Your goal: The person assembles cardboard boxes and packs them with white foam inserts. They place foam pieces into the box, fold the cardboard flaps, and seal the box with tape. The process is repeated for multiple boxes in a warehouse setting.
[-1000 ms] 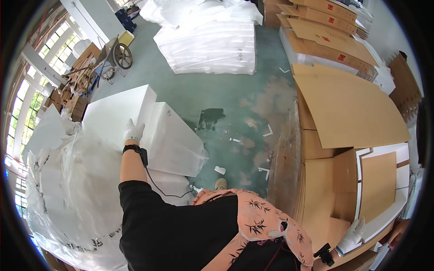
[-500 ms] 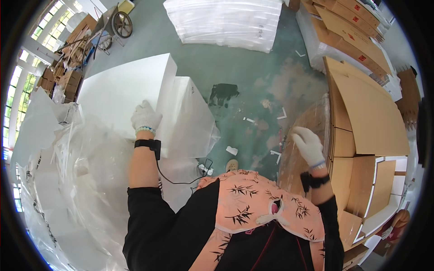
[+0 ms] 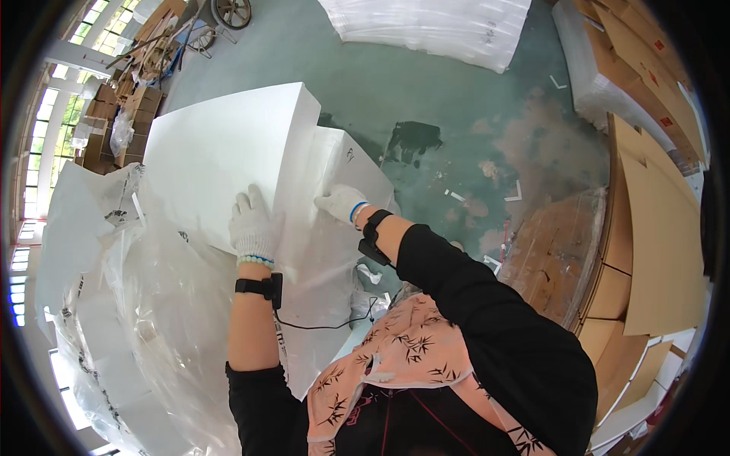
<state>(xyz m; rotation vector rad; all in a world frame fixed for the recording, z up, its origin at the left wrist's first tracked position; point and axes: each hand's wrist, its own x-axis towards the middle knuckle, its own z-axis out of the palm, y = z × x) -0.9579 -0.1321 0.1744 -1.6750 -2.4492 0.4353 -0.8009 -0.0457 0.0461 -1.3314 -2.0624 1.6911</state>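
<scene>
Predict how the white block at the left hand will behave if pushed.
The white block probably stays stiff, given its sharp, clean edges. It may slide easily, as its top looks smooth. Its broad, flat shape makes rolling unlikely.

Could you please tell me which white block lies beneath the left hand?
The plain left block, without visible marks; the right block adjoining it and the far wrapped block both bear dark marks.

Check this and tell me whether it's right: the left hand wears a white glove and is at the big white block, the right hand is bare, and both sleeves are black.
One part is wrong: the right hand is not bare. The head view shows it in a white glove. The rest of your statement stands.
</scene>
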